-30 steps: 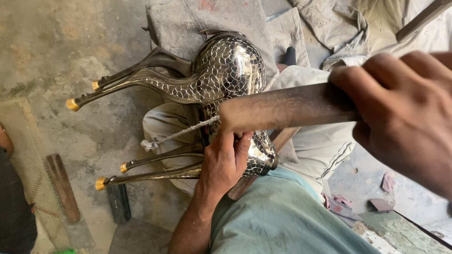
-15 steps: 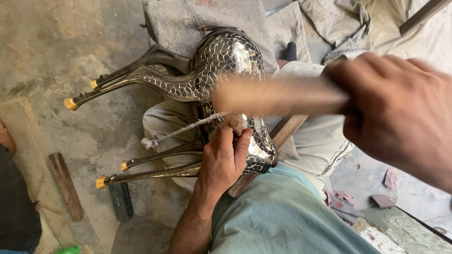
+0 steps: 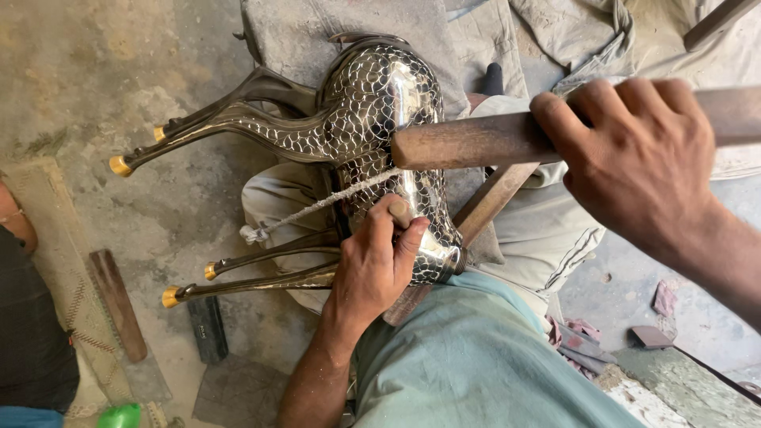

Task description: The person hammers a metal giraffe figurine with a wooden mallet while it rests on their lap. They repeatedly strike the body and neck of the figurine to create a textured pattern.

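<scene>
Scale-engraved shiny metal animal figure [image 3: 372, 103], left hand [image 3: 372, 261] pinching small punch [image 3: 400, 212], right hand [image 3: 634, 166] clenched around rough wooden mallet [image 3: 476, 141]

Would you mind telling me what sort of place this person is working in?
Most likely a small metalcraft workshop with work done on the floor. A metal animal figure with an engraved scale pattern lies across the lap, the right hand grips a wooden mallet, and the concrete floor is dusty, with cloths spread on it.
</scene>
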Tool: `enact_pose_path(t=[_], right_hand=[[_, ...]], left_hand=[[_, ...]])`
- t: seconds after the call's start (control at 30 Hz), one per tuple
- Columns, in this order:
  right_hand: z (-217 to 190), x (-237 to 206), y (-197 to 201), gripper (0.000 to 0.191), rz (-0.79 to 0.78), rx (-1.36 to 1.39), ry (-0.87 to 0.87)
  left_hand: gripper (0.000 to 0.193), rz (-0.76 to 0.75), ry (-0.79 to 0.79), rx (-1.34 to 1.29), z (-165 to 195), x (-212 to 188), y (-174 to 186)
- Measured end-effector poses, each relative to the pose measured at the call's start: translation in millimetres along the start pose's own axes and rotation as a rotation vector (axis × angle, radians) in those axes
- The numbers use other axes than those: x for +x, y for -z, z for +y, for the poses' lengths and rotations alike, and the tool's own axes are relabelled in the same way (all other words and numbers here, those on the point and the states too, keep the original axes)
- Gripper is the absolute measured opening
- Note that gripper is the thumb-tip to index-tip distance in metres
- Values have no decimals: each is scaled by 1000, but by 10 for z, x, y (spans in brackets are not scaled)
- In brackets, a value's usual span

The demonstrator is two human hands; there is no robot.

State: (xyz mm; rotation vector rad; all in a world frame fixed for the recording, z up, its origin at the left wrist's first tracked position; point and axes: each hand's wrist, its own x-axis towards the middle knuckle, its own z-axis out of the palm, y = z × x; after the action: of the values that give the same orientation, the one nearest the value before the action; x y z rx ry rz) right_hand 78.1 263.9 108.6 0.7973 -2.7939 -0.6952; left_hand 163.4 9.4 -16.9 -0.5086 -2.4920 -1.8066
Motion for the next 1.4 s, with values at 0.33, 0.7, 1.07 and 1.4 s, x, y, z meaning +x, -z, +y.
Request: enact_pose_path(t=[0.33,0.7,1.07,1.4], right_hand=[[144,44,383,43,1,364,-9],[130,-52,354,49,-101,437,-78],[123,-32,389,49,-162,382,-65],[88,7,455,46,-202,710,-249]], left_hand=[[25,-23,0,92,56,33,37],[27,25,-42,35,63,33,76],[27,-23,52,46,-33,-41,50],[30,39,41,11,40,3,63]])
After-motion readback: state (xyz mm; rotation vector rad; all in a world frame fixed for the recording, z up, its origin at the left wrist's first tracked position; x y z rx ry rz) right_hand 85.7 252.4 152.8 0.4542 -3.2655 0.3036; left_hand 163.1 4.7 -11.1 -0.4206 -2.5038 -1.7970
